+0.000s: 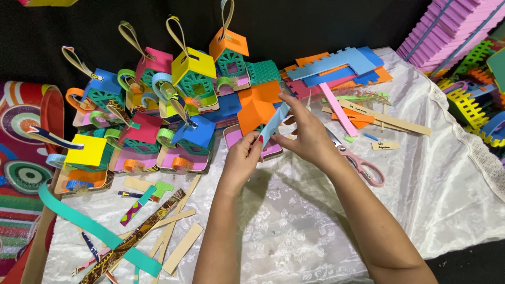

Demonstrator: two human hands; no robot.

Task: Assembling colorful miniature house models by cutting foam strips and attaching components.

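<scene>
Both of my hands meet over the middle of the white cloth. A light blue foam strip runs between them. My left hand pinches its lower end, and my right hand grips its upper part. Just behind the hands sits a small foam house with an orange roof on a pink base. Pink-handled scissors lie on the cloth just right of my right wrist.
Several finished foam houses with loop handles crowd the back left. Cut foam sheets lie at the back, purple foam stacks and fence pieces at right. Loose strips, one long and teal, cover the front left.
</scene>
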